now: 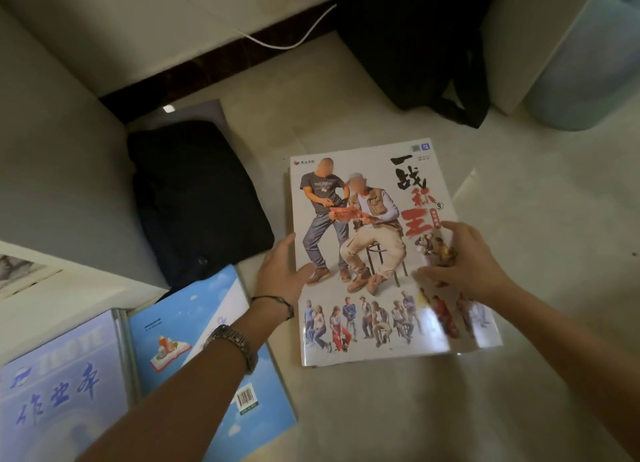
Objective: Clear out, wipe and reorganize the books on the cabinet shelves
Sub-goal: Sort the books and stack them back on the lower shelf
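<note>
A large glossy white-covered book, printed with two men and red and black characters, is lying flat on the pale tiled floor on top of at least one more book whose edge is peeking out at its left side. The left hand is touching its left edge with fingers loosely extended, while the right hand is resting relaxed fingers on the cover, neither gripping. Two sky-blue books are lying at lower left, a folded black cloth bundle beside them, and a black backpack is leaning farther back.

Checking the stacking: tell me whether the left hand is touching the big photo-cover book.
Touching. The head view shows the left hand with its thumb lying on the photo-cover book's left edge.
</note>
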Action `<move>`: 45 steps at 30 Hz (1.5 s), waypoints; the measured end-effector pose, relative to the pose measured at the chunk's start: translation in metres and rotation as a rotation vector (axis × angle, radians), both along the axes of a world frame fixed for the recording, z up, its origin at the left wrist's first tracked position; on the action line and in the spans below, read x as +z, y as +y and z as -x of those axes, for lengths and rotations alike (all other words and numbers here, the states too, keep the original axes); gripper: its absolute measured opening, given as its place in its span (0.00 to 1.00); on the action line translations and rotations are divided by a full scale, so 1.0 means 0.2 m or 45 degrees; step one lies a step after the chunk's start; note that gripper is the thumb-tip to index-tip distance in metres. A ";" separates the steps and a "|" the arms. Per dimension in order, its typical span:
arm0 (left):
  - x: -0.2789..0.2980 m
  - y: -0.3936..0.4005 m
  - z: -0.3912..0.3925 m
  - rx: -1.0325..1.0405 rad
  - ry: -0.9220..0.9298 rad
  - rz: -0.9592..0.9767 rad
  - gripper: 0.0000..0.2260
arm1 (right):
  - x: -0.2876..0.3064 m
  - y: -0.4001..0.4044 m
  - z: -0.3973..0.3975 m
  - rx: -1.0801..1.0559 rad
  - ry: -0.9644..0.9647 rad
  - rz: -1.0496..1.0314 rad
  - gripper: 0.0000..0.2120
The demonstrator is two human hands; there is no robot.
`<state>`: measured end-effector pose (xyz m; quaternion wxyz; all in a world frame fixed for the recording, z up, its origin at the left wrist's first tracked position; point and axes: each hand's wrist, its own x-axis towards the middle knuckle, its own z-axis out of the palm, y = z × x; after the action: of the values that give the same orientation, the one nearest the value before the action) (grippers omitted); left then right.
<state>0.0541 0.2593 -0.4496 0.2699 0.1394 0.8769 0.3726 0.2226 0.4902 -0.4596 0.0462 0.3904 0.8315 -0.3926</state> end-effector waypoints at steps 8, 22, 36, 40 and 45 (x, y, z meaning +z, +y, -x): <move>-0.12 0.08 0.02 0.036 -0.074 -0.013 0.31 | -0.04 0.05 0.03 -0.145 -0.014 0.073 0.47; -0.14 0.08 0.04 0.046 -0.054 -0.035 0.33 | -0.01 0.02 0.05 -0.287 0.052 0.124 0.39; -0.14 -0.21 0.03 -0.016 -0.016 -0.013 0.32 | 0.04 -0.14 -0.06 -0.417 0.117 0.490 0.35; -0.13 -0.20 0.02 -0.060 0.001 0.038 0.32 | 0.04 -0.15 -0.04 -0.502 0.158 0.559 0.35; -0.15 -0.22 0.03 -0.118 0.107 0.168 0.33 | 0.07 -0.16 -0.04 -0.569 0.187 0.634 0.32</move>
<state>0.0491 0.2152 -0.4790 0.2584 0.1770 0.9027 0.2949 0.2306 0.4573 -0.4463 -0.0069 0.5103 0.6052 -0.6109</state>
